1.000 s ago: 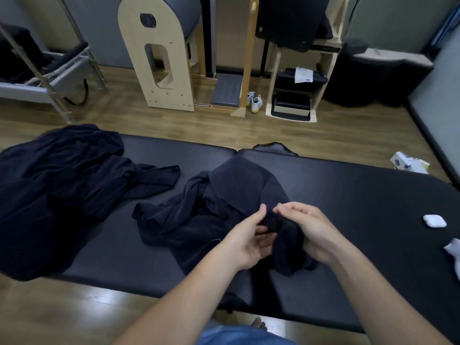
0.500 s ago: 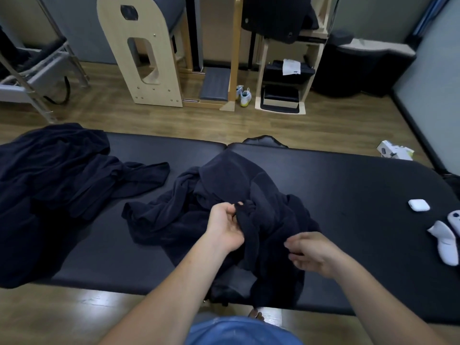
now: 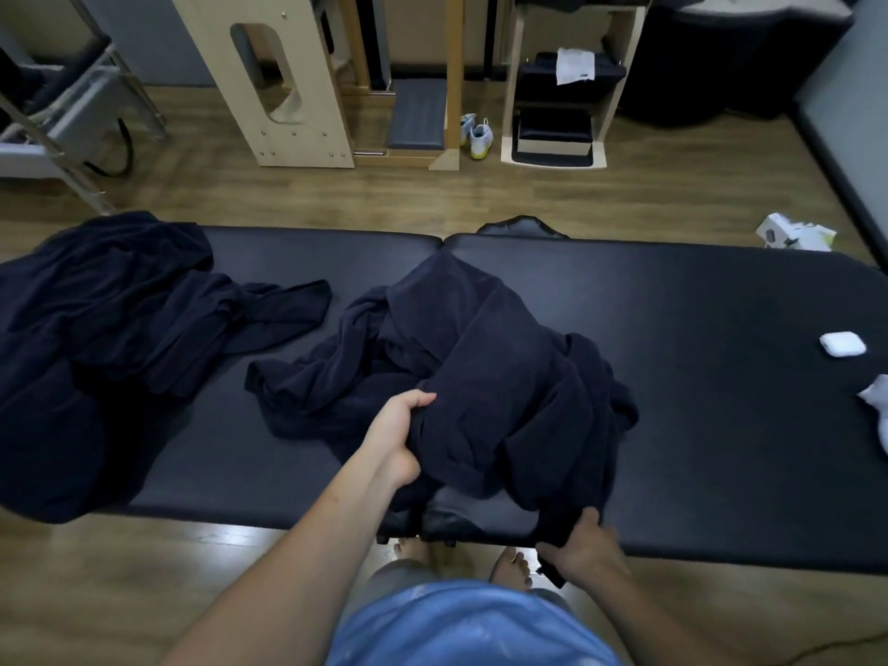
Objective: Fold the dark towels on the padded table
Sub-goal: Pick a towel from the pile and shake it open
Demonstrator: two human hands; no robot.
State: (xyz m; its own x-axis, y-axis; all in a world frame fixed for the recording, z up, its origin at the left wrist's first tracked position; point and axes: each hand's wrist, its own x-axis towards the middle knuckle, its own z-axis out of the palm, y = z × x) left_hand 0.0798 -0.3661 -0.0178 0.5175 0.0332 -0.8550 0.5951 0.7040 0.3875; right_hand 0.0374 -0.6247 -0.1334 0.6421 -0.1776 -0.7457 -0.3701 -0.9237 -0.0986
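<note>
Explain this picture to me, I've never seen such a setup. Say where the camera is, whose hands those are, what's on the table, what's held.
No machine here: a person wears a wide-angle camera on the head, looking down at their own bare arms. The long black surface is a padded table. A crumpled dark towel lies in its middle; the left hand grips a bunched part, the right hand pinches its edge at the table's near side. A heap of dark towels lies at the left end, a small white case near the right end.
</note>
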